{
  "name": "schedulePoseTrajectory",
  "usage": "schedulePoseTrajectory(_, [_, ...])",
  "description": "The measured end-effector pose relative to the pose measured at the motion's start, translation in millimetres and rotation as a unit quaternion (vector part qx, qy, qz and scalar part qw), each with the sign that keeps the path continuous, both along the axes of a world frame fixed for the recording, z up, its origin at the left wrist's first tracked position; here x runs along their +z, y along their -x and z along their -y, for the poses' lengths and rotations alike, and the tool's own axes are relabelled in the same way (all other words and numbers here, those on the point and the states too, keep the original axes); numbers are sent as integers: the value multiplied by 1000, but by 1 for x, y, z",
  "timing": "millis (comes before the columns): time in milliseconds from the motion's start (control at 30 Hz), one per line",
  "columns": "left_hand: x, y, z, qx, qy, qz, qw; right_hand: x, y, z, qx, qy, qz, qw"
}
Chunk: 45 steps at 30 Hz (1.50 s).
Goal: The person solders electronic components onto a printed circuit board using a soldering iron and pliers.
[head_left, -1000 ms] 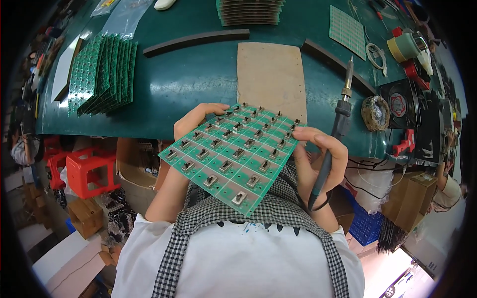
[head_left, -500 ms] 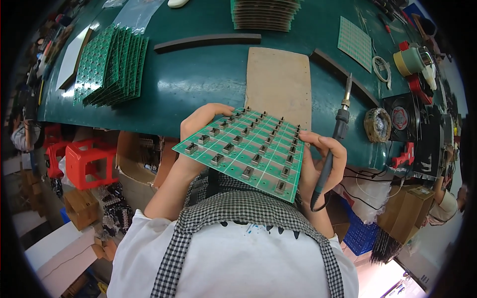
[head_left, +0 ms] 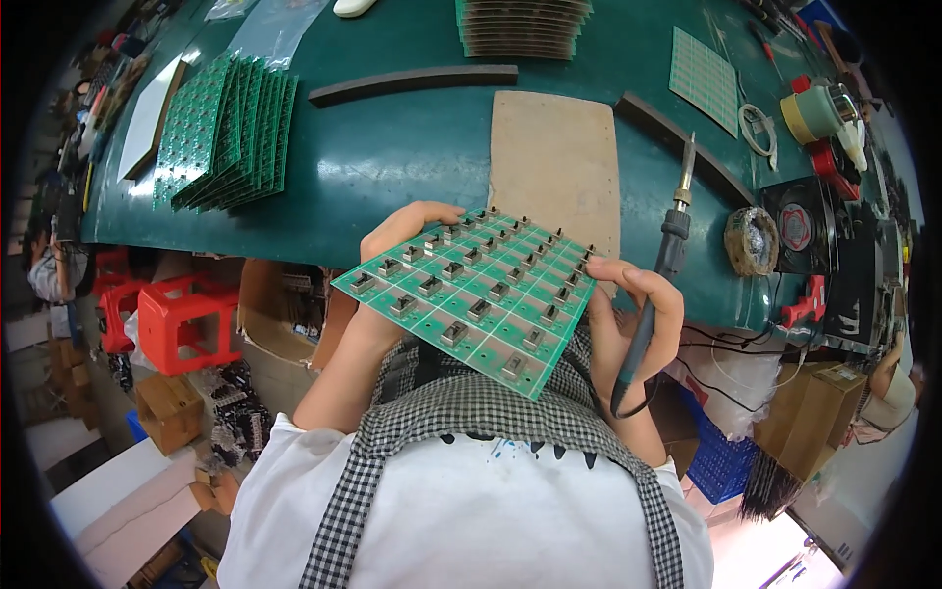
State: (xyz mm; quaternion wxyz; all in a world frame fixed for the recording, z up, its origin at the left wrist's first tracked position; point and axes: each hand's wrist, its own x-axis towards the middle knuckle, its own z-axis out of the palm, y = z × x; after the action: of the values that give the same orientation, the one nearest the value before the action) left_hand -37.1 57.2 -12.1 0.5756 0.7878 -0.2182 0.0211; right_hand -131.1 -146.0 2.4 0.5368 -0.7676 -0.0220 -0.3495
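A green circuit board (head_left: 469,299) is held tilted above my lap, rows of small metal-cased slide switches on its upper face. My left hand (head_left: 400,234) grips its far left edge, the fingers partly hidden behind it. At the right edge, my right hand (head_left: 655,306) pinches the board with thumb and fingertips. That same hand also holds a soldering iron (head_left: 673,240), tip pointing up and away from the board, its cord looping below. Beyond the board lies a flat tan work pad (head_left: 552,147) on the green table (head_left: 402,147).
Fanned circuit boards (head_left: 231,137) stand at the left, and another stack (head_left: 523,27) at the far middle. Dark bars (head_left: 412,85) flank the pad. On the right are a solder or tape roll (head_left: 751,241), a fan (head_left: 793,228) and a flat board (head_left: 704,80). Red stools (head_left: 186,324) stand below left.
The board has turned and tilted slightly in my hands, its near corner shifting left. Both hands keep hold, and the soldering iron stays in my right hand.
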Motion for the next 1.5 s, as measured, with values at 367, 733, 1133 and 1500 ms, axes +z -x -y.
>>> schedulePoseTrajectory(367, [-2,2,-2,1,53,-40,998,8,0,-5,17,11,-1,1000])
schedulePoseTrajectory(733, [-1,-1,-4,-10,33,19,999,4,1,-5,17,18,-2,1000])
schedulePoseTrajectory(1133, [-2,1,-6,-7,18,46,999,2,2,-6,1,1,-35,999])
schedulePoseTrajectory(1500, [8,4,-6,12,-12,60,998,3,3,-7,5,-50,-50,997])
